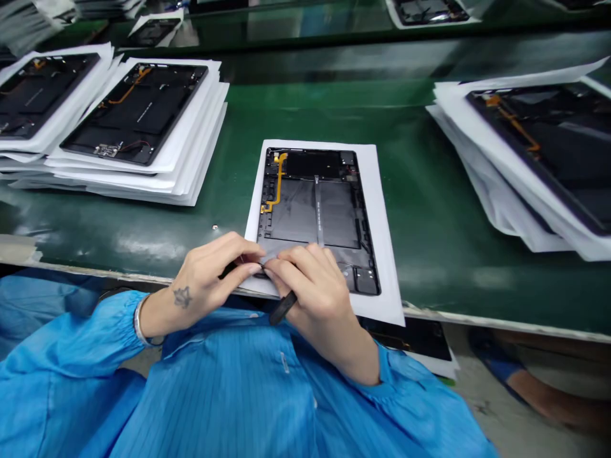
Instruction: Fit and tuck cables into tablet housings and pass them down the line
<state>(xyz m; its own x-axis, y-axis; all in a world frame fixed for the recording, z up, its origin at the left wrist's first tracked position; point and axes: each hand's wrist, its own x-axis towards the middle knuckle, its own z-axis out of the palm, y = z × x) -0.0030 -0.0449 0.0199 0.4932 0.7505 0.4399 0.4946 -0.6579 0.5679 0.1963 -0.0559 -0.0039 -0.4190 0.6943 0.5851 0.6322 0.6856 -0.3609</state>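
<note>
An open tablet housing lies on a white paper sheet at the bench's front edge. Its dark inside carries an orange flex cable on the left and a grey strip down the middle. Both hands meet over its near left corner. My left hand is closed in a pinch there; whatever sits between its fingertips is too small to make out. In my right hand is a black tool, its thick end sticking out below the palm. The right fingertips touch the same corner, and the tool's tip is hidden.
Stacks of tablet housings layered with white paper stand on the green bench at left. Another stack is at right. More housings lie on the far side. A person's foot shows below the bench, at right.
</note>
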